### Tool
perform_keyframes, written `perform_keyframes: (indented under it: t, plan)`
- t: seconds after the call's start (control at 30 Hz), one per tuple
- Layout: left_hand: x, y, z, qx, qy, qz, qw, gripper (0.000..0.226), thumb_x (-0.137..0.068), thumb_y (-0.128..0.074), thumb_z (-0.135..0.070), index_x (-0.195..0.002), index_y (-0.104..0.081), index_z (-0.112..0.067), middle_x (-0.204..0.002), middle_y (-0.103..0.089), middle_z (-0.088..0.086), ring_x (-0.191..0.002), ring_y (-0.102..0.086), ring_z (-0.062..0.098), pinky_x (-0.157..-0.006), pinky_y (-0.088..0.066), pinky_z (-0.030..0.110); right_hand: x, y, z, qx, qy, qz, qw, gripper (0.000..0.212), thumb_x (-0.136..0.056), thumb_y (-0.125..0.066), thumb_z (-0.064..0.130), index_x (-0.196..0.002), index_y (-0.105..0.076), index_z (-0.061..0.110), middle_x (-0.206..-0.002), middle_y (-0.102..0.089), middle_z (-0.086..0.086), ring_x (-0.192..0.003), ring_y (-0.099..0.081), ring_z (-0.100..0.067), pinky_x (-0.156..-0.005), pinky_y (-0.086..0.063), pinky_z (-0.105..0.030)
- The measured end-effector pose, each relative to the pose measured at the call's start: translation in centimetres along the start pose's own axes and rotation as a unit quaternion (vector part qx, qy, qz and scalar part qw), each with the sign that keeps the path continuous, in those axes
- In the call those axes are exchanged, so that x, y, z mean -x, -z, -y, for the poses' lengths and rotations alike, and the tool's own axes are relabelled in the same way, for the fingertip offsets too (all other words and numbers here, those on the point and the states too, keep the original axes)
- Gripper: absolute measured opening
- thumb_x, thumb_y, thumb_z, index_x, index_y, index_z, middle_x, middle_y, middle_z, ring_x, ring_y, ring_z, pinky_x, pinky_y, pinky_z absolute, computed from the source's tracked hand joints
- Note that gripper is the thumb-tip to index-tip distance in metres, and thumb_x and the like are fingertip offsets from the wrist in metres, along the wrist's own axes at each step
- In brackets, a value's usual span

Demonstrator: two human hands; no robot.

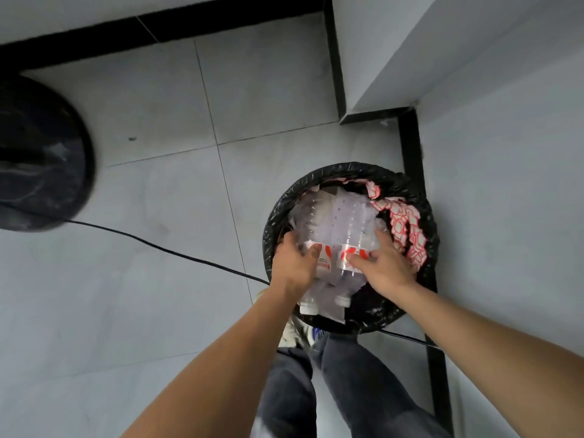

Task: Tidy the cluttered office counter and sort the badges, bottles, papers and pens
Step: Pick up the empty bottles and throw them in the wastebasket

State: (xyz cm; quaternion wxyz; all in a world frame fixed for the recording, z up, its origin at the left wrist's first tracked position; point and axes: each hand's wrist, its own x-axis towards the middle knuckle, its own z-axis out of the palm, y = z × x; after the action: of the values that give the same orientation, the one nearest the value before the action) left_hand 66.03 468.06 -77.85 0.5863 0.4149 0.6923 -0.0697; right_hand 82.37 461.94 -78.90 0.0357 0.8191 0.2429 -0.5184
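- Left hand (294,263) curls its fingers round the left bottle (311,216) at the red-and-white label (325,259). The right hand (385,267) grips the right bottle (350,219) the same way, with its fingers laid across that bottle's own label.
- Both bottles lie side by side over the mouth of the black-lined bin (268,235). Their bases point away and their white caps (343,300) point toward the person. A red-patterned wrapper (406,229) lies just beside the right bottle.
- They look clear and empty, so they should be very light. The thin walls will likely dent and crackle under a squeeze rather than break.
- Smooth plastic can slip. The label band, where the hands sit now, seems the firmest and least slippery hold, and the ribbed body is next best.
- Being so light, they may bounce or roll off the heaped rubbish, so a low release over the middle of the bin looks sensible.
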Motion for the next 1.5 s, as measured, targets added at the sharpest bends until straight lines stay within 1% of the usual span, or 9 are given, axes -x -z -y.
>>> perform_keyframes:
  t: [0.07, 0.13, 0.27, 0.47, 0.63, 0.8, 1.0, 1.2, 1.5]
  plan:
    - [1.0, 1.0, -0.5, -0.026, 0.004, 0.001, 1.0, 0.043, -0.094, -0.058, -0.035, -0.131, -0.048, -0.017, -0.127, -0.056, 0.005, -0.111, -0.057, 0.023, -0.096, -0.047, 0.035, 1.5, 0.6, 0.3, 0.017, -0.005, 0.003, 1.0, 0.08, -0.087, -0.068, 0.041, -0.151, -0.024, 0.022, -0.118, -0.065, -0.007, -0.106, -0.059, -0.027, -0.087, -0.046, -0.033]
    - [2.5, 2.4, -1.2, -0.075, -0.003, 0.0, 0.997, 0.038, -0.097, -0.053, -0.031, -0.131, -0.05, -0.016, -0.128, -0.058, 0.009, -0.111, -0.058, 0.026, -0.094, -0.046, 0.032, 3.5, 1.7, 0.7, 0.026, -0.003, 0.011, 1.0, 0.073, -0.088, -0.066, 0.038, -0.148, -0.028, 0.024, -0.123, -0.063, -0.008, -0.108, -0.06, -0.028, -0.093, -0.048, -0.038]
    - [7.2, 6.2, -3.5, -0.139, -0.001, -0.011, 0.99, 0.035, -0.096, -0.049, -0.024, -0.128, -0.055, -0.012, -0.121, -0.064, 0.01, -0.101, -0.059, 0.024, -0.082, -0.046, 0.028, 8.8, 5.0, 2.3, 0.025, 0.005, 0.034, 0.999, 0.052, -0.091, -0.062, 0.031, -0.139, -0.042, 0.022, -0.122, -0.062, -0.008, -0.104, -0.06, -0.026, -0.087, -0.049, -0.035]
    - [15.8, 11.5, -9.5, -0.157, -0.017, -0.028, 0.987, 0.027, -0.095, -0.052, -0.027, -0.116, -0.06, -0.012, -0.104, -0.068, 0.011, -0.081, -0.06, 0.022, -0.069, -0.044, 0.026, 17.2, 11.0, 5.3, 0.036, 0.044, 0.022, 0.998, 0.04, -0.09, -0.061, 0.032, -0.129, -0.055, 0.024, -0.12, -0.067, -0.002, -0.105, -0.062, -0.021, -0.088, -0.05, -0.033]
    - [24.5, 15.1, -15.5, -0.18, -0.088, -0.025, 0.979, 0.023, -0.093, -0.052, -0.024, -0.111, -0.061, -0.013, -0.086, -0.069, 0.008, -0.08, -0.066, 0.026, -0.071, -0.052, 0.032, 25.7, 16.3, 7.0, 0.039, 0.082, -0.029, 0.995, 0.039, -0.091, -0.059, 0.031, -0.129, -0.056, 0.021, -0.121, -0.066, -0.004, -0.105, -0.063, -0.025, -0.086, -0.051, -0.033]
    - [31.9, 18.0, -18.4, -0.274, -0.18, -0.008, 0.945, 0.026, -0.094, -0.051, -0.024, -0.116, -0.059, -0.012, -0.091, -0.062, 0.005, -0.079, -0.055, 0.022, -0.069, -0.042, 0.026, 34.5, 19.0, 7.4, 0.05, 0.088, -0.09, 0.991, 0.032, -0.091, -0.057, 0.033, -0.12, -0.06, 0.02, -0.108, -0.068, -0.004, -0.094, -0.064, -0.024, -0.081, -0.053, -0.036]
    - [39.2, 21.3, -18.8, -0.422, -0.315, 0.045, 0.849, 0.025, -0.093, -0.049, -0.023, -0.111, -0.062, -0.01, -0.102, -0.068, 0.009, -0.087, -0.061, 0.026, -0.078, -0.053, 0.035, 45.3, 17.5, 6.2, 0.006, 0.047, -0.192, 0.98, 0.035, -0.093, -0.057, 0.033, -0.126, -0.058, 0.021, -0.117, -0.065, -0.004, -0.104, -0.061, -0.025, -0.081, -0.047, -0.031]
    - [46.0, 22.4, -21.1, -0.531, -0.422, 0.064, 0.732, 0.025, -0.092, -0.05, -0.026, -0.108, -0.062, -0.011, -0.105, -0.067, 0.008, -0.094, -0.062, 0.027, -0.08, -0.051, 0.034, 55.4, 14.7, 2.9, -0.057, 0.007, -0.261, 0.964, 0.039, -0.094, -0.055, 0.038, -0.13, -0.054, 0.023, -0.124, -0.061, -0.004, -0.111, -0.058, -0.025, -0.089, -0.047, -0.033]
    - [60.1, 8.2, -20.1, -0.58, -0.587, 0.125, 0.551, 0.032, -0.094, -0.05, -0.033, -0.121, -0.058, -0.017, -0.11, -0.065, 0.009, -0.096, -0.06, 0.024, -0.082, -0.049, 0.035, 71.3, 11.0, -10.2, -0.177, -0.091, -0.39, 0.899, 0.037, -0.096, -0.051, 0.038, -0.13, -0.053, 0.024, -0.121, -0.063, 0.0, -0.106, -0.059, -0.02, -0.088, -0.048, -0.033]
